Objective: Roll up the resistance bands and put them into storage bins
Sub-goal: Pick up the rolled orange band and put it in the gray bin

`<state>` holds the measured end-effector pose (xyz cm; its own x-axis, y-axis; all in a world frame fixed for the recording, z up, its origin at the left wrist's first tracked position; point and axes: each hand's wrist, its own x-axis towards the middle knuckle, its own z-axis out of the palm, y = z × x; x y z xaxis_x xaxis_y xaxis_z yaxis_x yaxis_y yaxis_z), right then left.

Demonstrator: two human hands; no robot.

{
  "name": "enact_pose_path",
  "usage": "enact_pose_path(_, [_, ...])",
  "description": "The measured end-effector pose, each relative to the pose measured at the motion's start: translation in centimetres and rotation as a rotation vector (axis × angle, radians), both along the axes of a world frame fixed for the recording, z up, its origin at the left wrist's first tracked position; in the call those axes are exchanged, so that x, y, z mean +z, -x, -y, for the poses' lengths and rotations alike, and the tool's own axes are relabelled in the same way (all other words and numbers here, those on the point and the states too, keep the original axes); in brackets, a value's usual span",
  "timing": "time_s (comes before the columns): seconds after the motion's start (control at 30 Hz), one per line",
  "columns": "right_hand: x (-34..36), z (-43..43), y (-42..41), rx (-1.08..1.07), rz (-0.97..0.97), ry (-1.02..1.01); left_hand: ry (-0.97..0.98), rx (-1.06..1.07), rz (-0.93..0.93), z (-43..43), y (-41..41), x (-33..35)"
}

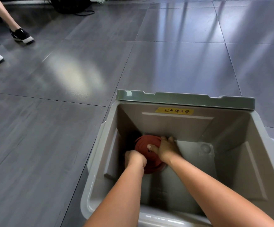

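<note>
A rolled red resistance band (146,144) is held low inside the grey storage bin (231,161), at its far-left corner (a yellow label (174,110) is taped to the far wall). It is grasped by the left hand (135,158) and right hand (166,149), neither grip released. Rolling appears done; only the letting go is left.
</note>
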<state>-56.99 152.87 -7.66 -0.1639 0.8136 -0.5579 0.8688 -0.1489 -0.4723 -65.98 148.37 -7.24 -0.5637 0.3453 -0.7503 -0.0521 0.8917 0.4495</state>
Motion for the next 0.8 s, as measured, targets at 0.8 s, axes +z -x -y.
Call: enact_pose_path(0.8, [-1.2,-0.4,0.1,0.002,-0.029,-0.056,0.251,-0.895,-0.439,0.3,-0.9,1.9])
